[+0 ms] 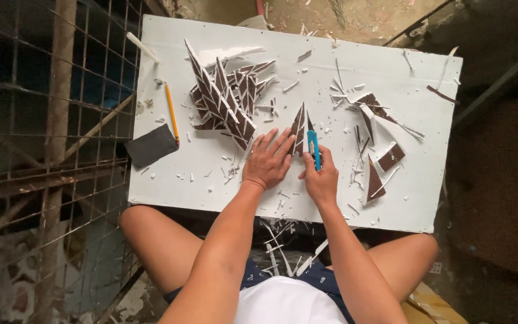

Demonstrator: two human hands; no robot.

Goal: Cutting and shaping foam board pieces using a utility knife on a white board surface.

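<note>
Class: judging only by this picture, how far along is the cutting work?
Done: a pile of cut triangles lies on the white board. In hand: the left hand presses a triangular piece while the right hand holds a blue knife. Left: brown pieces lie at right.

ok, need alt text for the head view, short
Seen from above, a seated person's left hand presses a brown-and-white triangular piece flat on a white board while the right hand holds a blue utility knife against it. A pile of finished triangular pieces, a yellow pencil, a dark sanding block and offcuts lie around.
</note>
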